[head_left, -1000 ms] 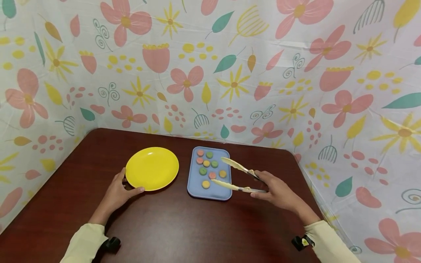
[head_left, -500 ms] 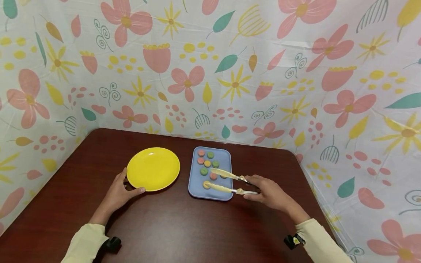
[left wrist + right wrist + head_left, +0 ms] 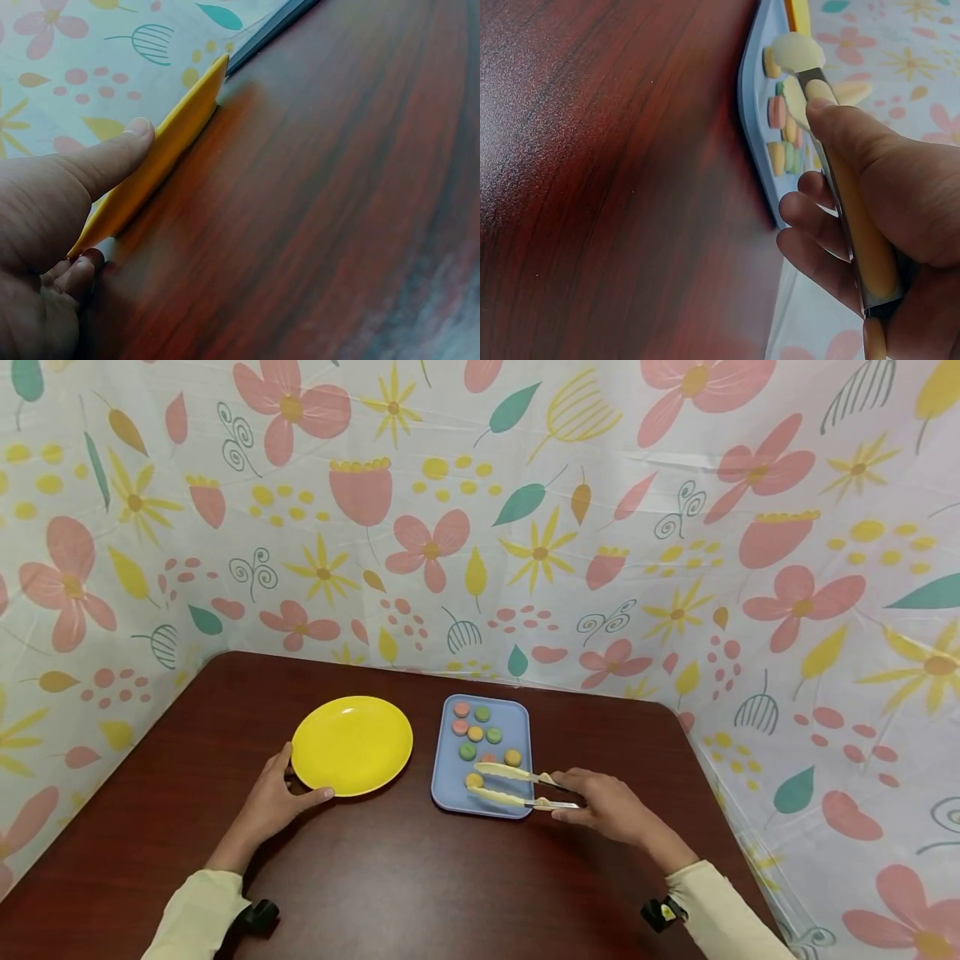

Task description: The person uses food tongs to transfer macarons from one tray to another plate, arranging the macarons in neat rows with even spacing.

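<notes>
Nine macarons (image 3: 476, 734) were seen on the blue tray (image 3: 450, 797), the nearest yellow macaron (image 3: 474, 782) apparently bracketed for pickup, a squeeze seemingly needed next on tongs (image 3: 500, 797) gripped by the right hand (image 3: 611, 806), the yellow plate (image 3: 352, 746) pinched by the left hand (image 3: 266, 802).

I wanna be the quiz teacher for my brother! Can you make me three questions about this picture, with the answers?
1. How many green macarons lie on the blue tray?
2. True or false: the tips of the tongs in the right hand are touching each other.
3. What does the left hand grip?
A) the blue tray
B) the yellow plate
C) the tongs

Key:
1. Three.
2. False; the tips stand apart.
3. B, the yellow plate, by its rim.
</notes>
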A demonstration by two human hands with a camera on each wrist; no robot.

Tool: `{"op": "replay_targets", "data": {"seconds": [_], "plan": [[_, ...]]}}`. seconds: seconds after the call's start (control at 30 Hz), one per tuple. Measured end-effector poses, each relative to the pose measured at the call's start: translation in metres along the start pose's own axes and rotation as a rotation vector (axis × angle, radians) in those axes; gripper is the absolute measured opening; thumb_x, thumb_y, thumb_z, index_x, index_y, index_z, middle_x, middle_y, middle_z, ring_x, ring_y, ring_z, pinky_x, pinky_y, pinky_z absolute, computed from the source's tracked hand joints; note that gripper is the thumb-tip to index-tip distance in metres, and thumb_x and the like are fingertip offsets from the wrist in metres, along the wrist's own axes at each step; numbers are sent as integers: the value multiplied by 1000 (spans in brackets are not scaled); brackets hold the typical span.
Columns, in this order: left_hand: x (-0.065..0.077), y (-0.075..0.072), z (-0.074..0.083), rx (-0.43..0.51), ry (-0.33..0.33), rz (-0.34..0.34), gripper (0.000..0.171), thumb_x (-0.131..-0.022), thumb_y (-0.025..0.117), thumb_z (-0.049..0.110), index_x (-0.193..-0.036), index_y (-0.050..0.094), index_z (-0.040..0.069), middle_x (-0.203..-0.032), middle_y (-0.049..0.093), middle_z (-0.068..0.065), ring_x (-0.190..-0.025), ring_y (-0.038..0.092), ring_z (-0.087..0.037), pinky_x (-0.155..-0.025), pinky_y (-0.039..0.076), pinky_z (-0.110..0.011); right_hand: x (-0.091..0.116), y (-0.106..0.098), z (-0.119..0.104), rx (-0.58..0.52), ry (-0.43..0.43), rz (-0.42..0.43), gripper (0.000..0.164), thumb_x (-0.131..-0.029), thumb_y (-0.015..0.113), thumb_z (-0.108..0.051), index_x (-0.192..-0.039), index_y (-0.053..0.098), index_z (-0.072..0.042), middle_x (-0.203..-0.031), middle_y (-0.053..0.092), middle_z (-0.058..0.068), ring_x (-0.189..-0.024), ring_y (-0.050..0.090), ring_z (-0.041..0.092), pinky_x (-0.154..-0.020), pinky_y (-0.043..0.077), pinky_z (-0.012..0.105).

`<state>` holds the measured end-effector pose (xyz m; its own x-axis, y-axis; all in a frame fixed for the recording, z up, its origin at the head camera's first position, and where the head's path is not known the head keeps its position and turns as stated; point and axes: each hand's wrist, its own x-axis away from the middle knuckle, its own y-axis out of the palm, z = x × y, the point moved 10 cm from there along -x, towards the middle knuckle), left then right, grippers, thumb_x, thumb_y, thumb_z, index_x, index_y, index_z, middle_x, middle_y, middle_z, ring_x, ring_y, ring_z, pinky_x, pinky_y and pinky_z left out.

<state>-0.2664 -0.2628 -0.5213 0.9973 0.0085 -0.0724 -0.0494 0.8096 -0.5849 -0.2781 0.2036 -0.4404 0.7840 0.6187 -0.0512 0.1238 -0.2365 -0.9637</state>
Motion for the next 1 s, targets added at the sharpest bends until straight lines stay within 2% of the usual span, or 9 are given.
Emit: {"op": "replay_targets", "data": {"seconds": [0.37,0.77,1.0], "plan": [[1,1,2,-7,-12,-8,122,-83,85,45,-163,5,0,-153,26,-34,-128,44,-43,-100,44,-62,-1,4,1,4,0,-12,55,-93,76,-35,-138,65,-6,-123,70,6,-105,69,22,-82,55,44],[0,1,1,-8,-22,-14,124,-83,84,47,-163,3,-2,-155,24,-35,-130,43,-45,-102,42,-64,-4,2,-1,-11,-7,-14,53,-93,77,-32,-136,65,-3,-126,70,9,-108,69,24,-86,56,46],[1,0,1,-7,-24,-18,123,-84,84,46,-163,3,-1,-154,24,-34,-129,43,-45,-101,42,-64,-12,-4,-3,-64,-2,16,57,-92,77,-32,-138,63,-1,-131,69,11,-116,67,24,-92,55,46]]}}
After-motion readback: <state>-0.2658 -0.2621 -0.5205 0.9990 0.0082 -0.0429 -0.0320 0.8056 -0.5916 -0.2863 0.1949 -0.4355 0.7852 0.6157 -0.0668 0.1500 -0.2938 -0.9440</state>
